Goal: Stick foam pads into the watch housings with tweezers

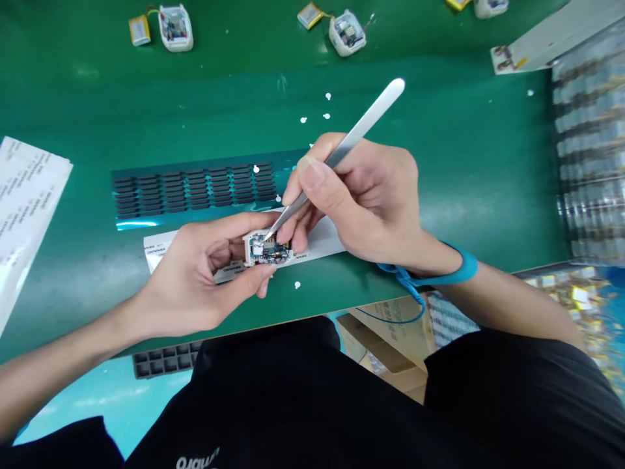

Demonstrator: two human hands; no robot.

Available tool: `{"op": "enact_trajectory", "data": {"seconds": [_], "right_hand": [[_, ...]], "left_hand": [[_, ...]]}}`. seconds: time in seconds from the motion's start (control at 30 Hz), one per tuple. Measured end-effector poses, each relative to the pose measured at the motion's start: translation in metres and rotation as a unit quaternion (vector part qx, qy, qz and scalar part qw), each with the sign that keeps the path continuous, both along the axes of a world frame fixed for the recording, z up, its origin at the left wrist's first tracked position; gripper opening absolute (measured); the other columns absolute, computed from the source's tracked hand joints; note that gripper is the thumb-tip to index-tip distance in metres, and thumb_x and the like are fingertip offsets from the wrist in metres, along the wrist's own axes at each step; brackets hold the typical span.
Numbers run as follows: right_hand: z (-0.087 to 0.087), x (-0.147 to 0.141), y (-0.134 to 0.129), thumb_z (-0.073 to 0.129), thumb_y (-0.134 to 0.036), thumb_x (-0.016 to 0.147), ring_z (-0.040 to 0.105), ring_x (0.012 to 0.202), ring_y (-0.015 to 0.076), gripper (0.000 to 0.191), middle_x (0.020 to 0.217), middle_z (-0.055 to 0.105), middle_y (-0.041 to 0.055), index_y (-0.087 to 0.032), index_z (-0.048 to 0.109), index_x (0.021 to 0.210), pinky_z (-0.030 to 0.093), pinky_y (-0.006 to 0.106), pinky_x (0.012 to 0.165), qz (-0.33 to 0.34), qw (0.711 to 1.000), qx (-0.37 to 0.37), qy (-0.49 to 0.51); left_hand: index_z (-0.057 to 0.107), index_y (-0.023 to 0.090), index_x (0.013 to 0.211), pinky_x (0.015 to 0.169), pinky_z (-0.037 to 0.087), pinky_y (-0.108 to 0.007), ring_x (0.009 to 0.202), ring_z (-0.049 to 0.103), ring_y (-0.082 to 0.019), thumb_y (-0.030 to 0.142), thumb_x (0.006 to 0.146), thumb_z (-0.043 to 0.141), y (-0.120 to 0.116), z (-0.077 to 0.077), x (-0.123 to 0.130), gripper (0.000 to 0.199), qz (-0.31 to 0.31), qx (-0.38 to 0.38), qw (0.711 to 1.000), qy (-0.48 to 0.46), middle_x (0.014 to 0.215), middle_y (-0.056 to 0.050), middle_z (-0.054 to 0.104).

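Between the fingers and thumb of my left hand is a small white device housing, its open side up and a circuit board showing inside. My right hand is closed in a pinch around metal tweezers. The tips of the tweezers touch or hover just over a small white piece on the left part of the board; I cannot tell which. Fingertips of my right hand rest by the housing's right end. Under both hands lies a white printed strip.
A blue film sheet carries rows of black strips. Small white round stickers are scattered about. Further housings with yellow-edged batteries line the far side. White printed sheets lie left; stacked clear trays stand right. A blue wrist strap trails a cord.
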State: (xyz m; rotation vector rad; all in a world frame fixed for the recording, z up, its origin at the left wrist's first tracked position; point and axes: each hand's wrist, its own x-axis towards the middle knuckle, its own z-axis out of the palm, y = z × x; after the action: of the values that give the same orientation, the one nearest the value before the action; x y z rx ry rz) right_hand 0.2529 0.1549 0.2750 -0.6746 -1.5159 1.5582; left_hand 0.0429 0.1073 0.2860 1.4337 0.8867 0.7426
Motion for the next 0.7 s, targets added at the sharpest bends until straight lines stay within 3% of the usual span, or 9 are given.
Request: {"op": "enact_trajectory", "data": {"seconds": [0.1, 0.3, 0.43, 0.53, 0.57, 0.6, 0.67, 0.7], "right_hand": [[0.002, -0.001, -0.001, 0.071, -0.046, 0.107, 0.074, 0.057, 0.0126, 0.032, 0.07, 0.076, -0.0024, -0.023, 0.064, 0.086, 0.061, 0.019, 0.05, -0.013, 1.0, -0.003, -0.013], [-0.003, -0.004, -0.005, 0.071, -0.037, 0.108, 0.075, 0.057, 0.0121, 0.027, 0.072, 0.076, -0.001, -0.018, 0.067, 0.091, 0.061, 0.018, 0.05, -0.031, 0.999, 0.038, 0.001], [-0.004, -0.002, -0.008, 0.069, -0.031, 0.11, 0.075, 0.058, 0.0097, 0.022, 0.074, 0.076, -0.0015, -0.016, 0.068, 0.093, 0.06, 0.014, 0.051, -0.034, 0.996, 0.088, -0.012], [-0.002, 0.011, 0.003, 0.064, -0.031, 0.112, 0.079, 0.07, 0.0126, 0.023, 0.082, 0.077, -0.0005, -0.019, 0.071, 0.095, 0.065, 0.02, 0.059, -0.092, 0.985, 0.142, -0.027], [-0.003, 0.018, 0.011, 0.065, -0.031, 0.111, 0.08, 0.074, 0.0133, 0.022, 0.085, 0.078, 0.0002, -0.019, 0.074, 0.094, 0.065, 0.021, 0.06, -0.147, 0.974, 0.169, -0.027], [-0.003, 0.026, 0.019, 0.064, -0.033, 0.112, 0.08, 0.075, 0.0137, 0.027, 0.086, 0.077, 0.0016, -0.02, 0.075, 0.091, 0.066, 0.022, 0.063, -0.169, 0.959, 0.224, -0.04], [-0.006, 0.042, 0.037, 0.063, -0.03, 0.112, 0.079, 0.076, 0.01, 0.026, 0.091, 0.08, 0.0013, -0.021, 0.077, 0.091, 0.062, 0.017, 0.065, -0.094, 0.934, 0.318, -0.132], [-0.008, 0.048, 0.045, 0.063, -0.029, 0.111, 0.079, 0.074, 0.0091, 0.027, 0.09, 0.08, 0.0017, -0.02, 0.077, 0.091, 0.061, 0.016, 0.066, -0.084, 0.931, 0.321, -0.151]], "left_hand": [[0.076, 0.019, 0.114, 0.059, 0.066, -0.021, 0.061, 0.07, -0.012, 0.006, 0.094, 0.069, -0.001, 0.0, 0.0, 0.024, -0.001, 0.007, 1.0, 0.003, 0.092, -0.001, 0.076], [0.075, 0.017, 0.119, 0.064, 0.069, -0.025, 0.065, 0.077, -0.016, 0.009, 0.097, 0.068, -0.004, -0.003, 0.001, 0.024, 0.015, 0.007, 0.999, 0.028, 0.08, 0.0, 0.075], [0.076, 0.015, 0.117, 0.062, 0.068, -0.029, 0.065, 0.078, -0.018, 0.014, 0.104, 0.06, -0.004, -0.004, -0.001, 0.021, 0.026, 0.003, 0.998, 0.052, 0.092, -0.004, 0.08], [0.077, 0.016, 0.126, 0.057, 0.063, -0.028, 0.061, 0.075, -0.017, 0.016, 0.107, 0.058, -0.004, -0.001, -0.007, 0.027, 0.013, 0.047, 0.995, 0.088, 0.082, -0.001, 0.079], [0.075, 0.017, 0.133, 0.056, 0.062, -0.027, 0.063, 0.075, -0.017, 0.018, 0.108, 0.058, -0.004, 0.001, -0.009, 0.031, 0.014, 0.071, 0.991, 0.11, 0.08, 0.0, 0.079], [0.073, 0.019, 0.14, 0.058, 0.062, -0.027, 0.068, 0.077, -0.018, 0.02, 0.108, 0.059, -0.002, 0.003, -0.012, 0.034, 0.019, 0.096, 0.987, 0.131, 0.083, 0.0, 0.081], [0.069, 0.022, 0.146, 0.07, 0.064, -0.029, 0.089, 0.081, -0.021, 0.024, 0.11, 0.06, 0.004, 0.004, -0.017, 0.037, 0.027, 0.148, 0.976, 0.157, 0.105, -0.003, 0.084], [0.069, 0.022, 0.145, 0.079, 0.065, -0.031, 0.102, 0.081, -0.023, 0.025, 0.111, 0.058, 0.009, 0.003, -0.019, 0.035, 0.021, 0.173, 0.97, 0.168, 0.117, -0.004, 0.084]]}}
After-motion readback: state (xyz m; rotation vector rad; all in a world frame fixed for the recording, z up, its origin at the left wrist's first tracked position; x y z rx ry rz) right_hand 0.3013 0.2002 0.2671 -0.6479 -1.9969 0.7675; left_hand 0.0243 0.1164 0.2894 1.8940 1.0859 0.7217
